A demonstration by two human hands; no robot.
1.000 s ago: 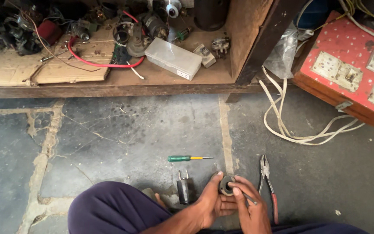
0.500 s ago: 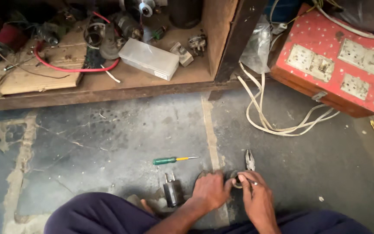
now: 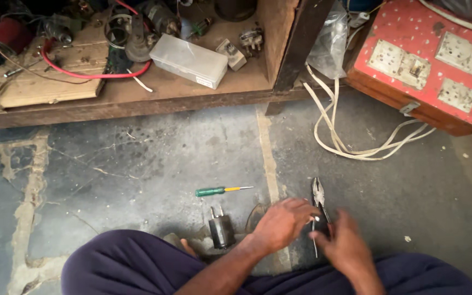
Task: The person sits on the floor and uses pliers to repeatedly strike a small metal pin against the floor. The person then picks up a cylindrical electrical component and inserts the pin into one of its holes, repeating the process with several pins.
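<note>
Both hands are low over the stone floor (image 3: 154,164), close together beside the pliers (image 3: 319,203). The left hand (image 3: 282,223) has its fingers (image 3: 307,210) curled down onto the tool just behind the jaws; whether they are truly clamped on it or only pressing a small part against it cannot be told, since the motion blurs that spot. The right hand (image 3: 346,246) sits just beside it, fingers bent over the handles, and a thin light pin or wire (image 3: 314,243) shows between the two hands. Its hold, too, is unclear.

The pliers lie on the floor, nose pointing away from the person, right of the pale joint in the slabs. As a judgement: steel, stiff, with some heft for their size, and no risk of breaking; the dark sleeved handles offer the sure place to take hold, while the bare jaws are smooth and would slip.

Just to the left stands a black two-pin plug (image 3: 221,229), pins upward, light and hard plastic, best taken by its body. Farther left lies a green-handled screwdriver (image 3: 222,190). Beyond, a white cable (image 3: 350,147) loops toward a red switchboard box (image 3: 427,65), and a clear plastic box (image 3: 189,60) rests on the wooden shelf (image 3: 137,98).
</note>
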